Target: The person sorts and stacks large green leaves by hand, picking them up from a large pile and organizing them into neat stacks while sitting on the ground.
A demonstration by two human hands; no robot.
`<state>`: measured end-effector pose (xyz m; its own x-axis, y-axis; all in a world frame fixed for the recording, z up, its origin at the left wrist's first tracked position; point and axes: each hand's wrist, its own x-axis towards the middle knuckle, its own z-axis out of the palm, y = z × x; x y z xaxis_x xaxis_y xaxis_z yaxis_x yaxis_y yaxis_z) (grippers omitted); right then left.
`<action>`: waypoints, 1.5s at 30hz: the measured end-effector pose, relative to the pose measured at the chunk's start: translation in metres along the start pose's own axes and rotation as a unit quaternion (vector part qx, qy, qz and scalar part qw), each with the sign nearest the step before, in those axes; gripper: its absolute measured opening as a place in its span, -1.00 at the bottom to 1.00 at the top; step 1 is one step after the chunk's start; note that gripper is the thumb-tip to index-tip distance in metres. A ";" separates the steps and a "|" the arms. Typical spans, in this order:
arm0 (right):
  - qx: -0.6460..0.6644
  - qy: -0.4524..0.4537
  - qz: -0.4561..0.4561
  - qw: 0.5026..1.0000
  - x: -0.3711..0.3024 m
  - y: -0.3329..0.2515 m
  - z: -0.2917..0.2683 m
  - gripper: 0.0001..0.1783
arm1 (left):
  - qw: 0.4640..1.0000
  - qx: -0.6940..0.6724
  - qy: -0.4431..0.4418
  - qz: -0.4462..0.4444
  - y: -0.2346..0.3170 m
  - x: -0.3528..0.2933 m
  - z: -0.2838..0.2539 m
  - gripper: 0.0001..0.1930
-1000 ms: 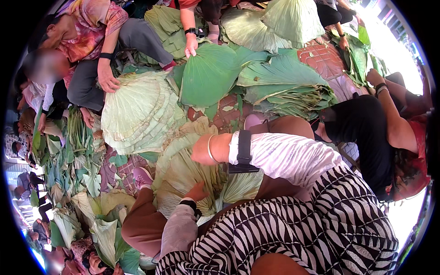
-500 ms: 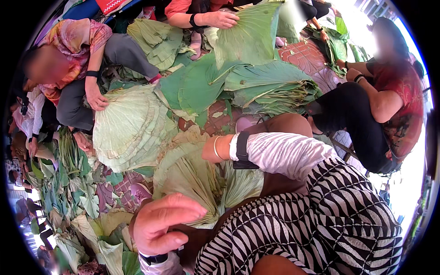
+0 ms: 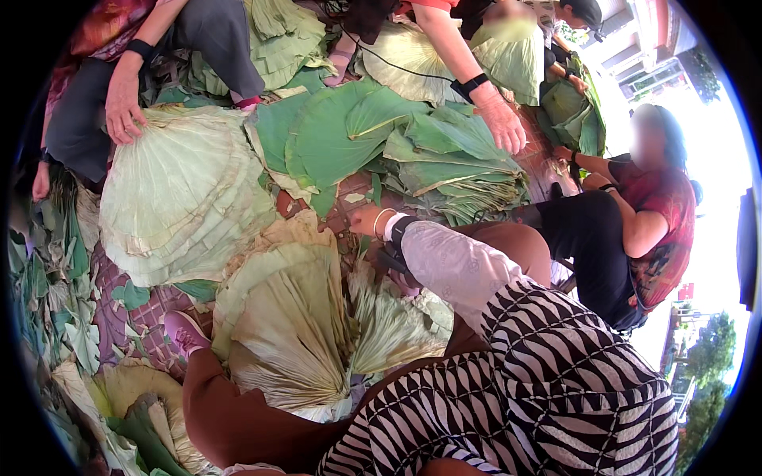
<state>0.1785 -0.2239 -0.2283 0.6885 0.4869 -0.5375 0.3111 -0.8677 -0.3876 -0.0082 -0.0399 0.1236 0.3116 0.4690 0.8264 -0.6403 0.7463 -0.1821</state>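
Note:
My right hand reaches out past the far edge of a dried lotus-leaf stack on the ground between my legs. Its fingers are small and partly hidden, so whether they hold anything is unclear. A bracelet and a dark wristband circle that wrist. Beside the stack lies a crumpled, pale leaf bundle. My left hand is out of view. Beyond my right hand spread broad green lotus leaves and a pile of folded leaves. A larger pale leaf stack lies to the left.
One person's hand rests on the large pale stack's top. Another person's hand hangs over the folded pile. A person in red sits at right. Loose leaves litter the left side, and my shoe stands on red paving.
My left hand has left the view at the bottom. My right hand is farther out, beyond the dried stack. The person at the top has released a raised leaf and reaches down over the folded pile.

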 end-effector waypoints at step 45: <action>0.528 0.376 0.093 0.755 0.093 0.094 -0.169 -0.78 | 0.752 0.282 0.185 -0.567 0.071 -0.018 -0.100 -0.69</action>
<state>0.3825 -0.2775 -0.1883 0.9569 -0.1740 -0.2326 -0.2601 -0.1565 -0.9528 0.0107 0.0518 0.0425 0.9887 -0.1391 0.0562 0.0203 0.4955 0.8684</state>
